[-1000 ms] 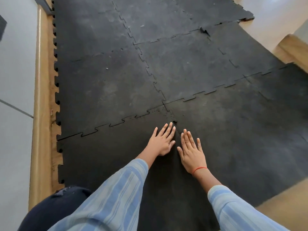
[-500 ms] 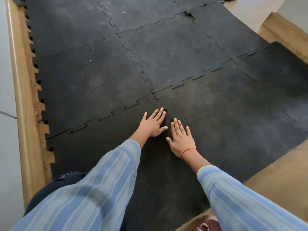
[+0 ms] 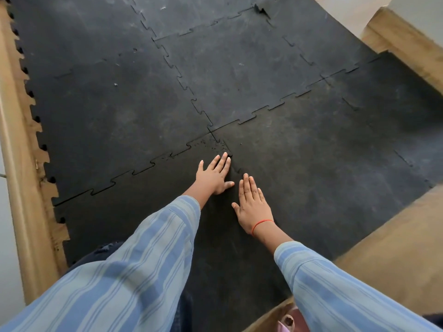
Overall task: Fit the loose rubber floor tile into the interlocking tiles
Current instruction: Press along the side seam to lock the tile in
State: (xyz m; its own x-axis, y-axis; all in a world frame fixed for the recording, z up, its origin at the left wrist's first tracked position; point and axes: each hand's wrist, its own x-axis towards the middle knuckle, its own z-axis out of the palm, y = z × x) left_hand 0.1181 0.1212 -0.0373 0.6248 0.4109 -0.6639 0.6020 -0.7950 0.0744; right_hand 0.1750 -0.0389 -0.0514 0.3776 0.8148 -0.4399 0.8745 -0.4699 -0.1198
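Black rubber tiles with jigsaw edges cover the floor. My left hand (image 3: 214, 174) lies flat on the near-left tile (image 3: 134, 212), its fingertips just short of the corner where the tiles meet. Flat on the near-right tile (image 3: 323, 176) rests my right hand (image 3: 253, 204), which wears a red thread at the wrist. Between the two hands runs the seam (image 3: 236, 170), where the teeth look slightly raised and uneven. Neither hand holds anything. The far-left tile (image 3: 107, 104) and far-right tile (image 3: 239, 75) lie locked together.
A wooden border (image 3: 21, 188) runs along the left, beside the tiles' toothed edge. Bare wooden floor (image 3: 395, 248) shows at the lower right and a wooden step (image 3: 407, 46) at the upper right. A torn tile corner (image 3: 261, 9) sticks up at the far top.
My right hand has slid back towards me along the seam, while my left hand stays near the corner. The view has shifted forward and down.
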